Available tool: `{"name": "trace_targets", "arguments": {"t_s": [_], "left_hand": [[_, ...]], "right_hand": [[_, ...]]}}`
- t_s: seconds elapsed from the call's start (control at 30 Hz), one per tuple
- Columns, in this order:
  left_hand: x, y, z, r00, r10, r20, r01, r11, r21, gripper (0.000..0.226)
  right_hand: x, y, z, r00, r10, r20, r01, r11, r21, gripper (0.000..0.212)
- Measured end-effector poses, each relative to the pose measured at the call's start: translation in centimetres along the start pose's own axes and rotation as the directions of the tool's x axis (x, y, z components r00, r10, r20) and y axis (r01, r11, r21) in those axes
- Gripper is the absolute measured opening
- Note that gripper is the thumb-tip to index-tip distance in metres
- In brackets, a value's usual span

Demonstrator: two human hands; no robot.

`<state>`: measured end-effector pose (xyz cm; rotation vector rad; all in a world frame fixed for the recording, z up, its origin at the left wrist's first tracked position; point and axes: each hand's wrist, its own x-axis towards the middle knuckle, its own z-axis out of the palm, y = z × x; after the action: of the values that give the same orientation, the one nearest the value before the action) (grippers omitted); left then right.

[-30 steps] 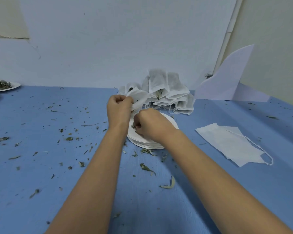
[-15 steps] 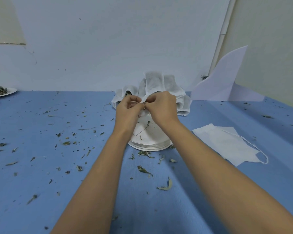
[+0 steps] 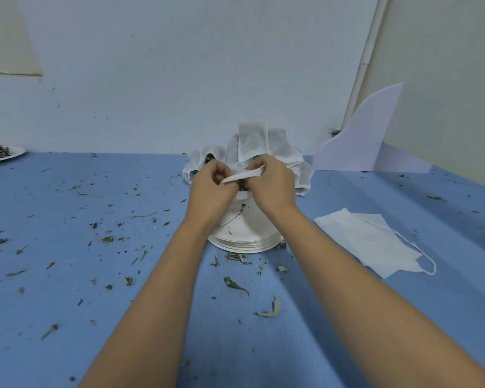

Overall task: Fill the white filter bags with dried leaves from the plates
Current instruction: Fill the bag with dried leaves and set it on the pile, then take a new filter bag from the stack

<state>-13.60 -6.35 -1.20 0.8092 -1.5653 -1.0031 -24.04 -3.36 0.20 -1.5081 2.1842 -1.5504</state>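
Now L hand (image 3: pixel 210 190), R hand (image 3: pixel 276 187) fingers (image 3: pixel 268 166) pinch white filter bag (image 3: pixel 242 175) taut; dark leaves (image 3: pixel 242 186) inside.

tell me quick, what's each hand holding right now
Left hand: closed, pinching one end of the white filter bag.
Right hand: closed, pinching its other end.

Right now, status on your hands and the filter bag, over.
Both busy: left hand and right hand pinch one white filter bag above the plate stack. Some dried leaves show between them. Nothing blocking; pile of filter bags just behind.
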Motion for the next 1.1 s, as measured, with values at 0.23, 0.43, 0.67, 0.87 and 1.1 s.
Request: {"name": "trace_targets", "arguments": {"t_s": [0.23, 0.43, 0.67, 0.87, 1.1], "left_hand": [[0.0, -1.1, -0.1, 0.984, -0.016, -0.178, 0.031, 0.996, 0.084, 0.021], [0.7, -1.3, -1.1, 0.984, -0.013, -0.177, 0.034, 0.993, 0.114, 0.023], [-0.3, -0.8, -0.5, 0.934, 0.171, -0.315, -0.015, 0.896, 0.443, 0.029], [0.3, -0.7, -1.0, 0.975, -0.048, -0.218, 0.125, 0.927, 0.353, 0.013], [0.1, 0.2, -0.8, 0.992, -0.119, -0.052, 0.122, 0.991, 0.059, 0.022]], "right_hand": [[-1.0, -0.4, -0.8, 0.924, 0.071, 0.375, -0.243, 0.868, 0.434, 0.008], [-0.6, 0.0, -1.4, 0.942, 0.021, 0.334, -0.147, 0.923, 0.356, 0.019], [-2.0, 0.1, 0.6, 0.957, -0.288, 0.036, 0.290, 0.935, -0.205, 0.014], [-1.7, 0.0, 0.4, 0.975, -0.223, 0.016, 0.218, 0.936, -0.275, 0.022], [-1.1, 0.0, -0.3, 0.995, -0.096, -0.041, 0.097, 0.995, 0.009, 0.018]]}}
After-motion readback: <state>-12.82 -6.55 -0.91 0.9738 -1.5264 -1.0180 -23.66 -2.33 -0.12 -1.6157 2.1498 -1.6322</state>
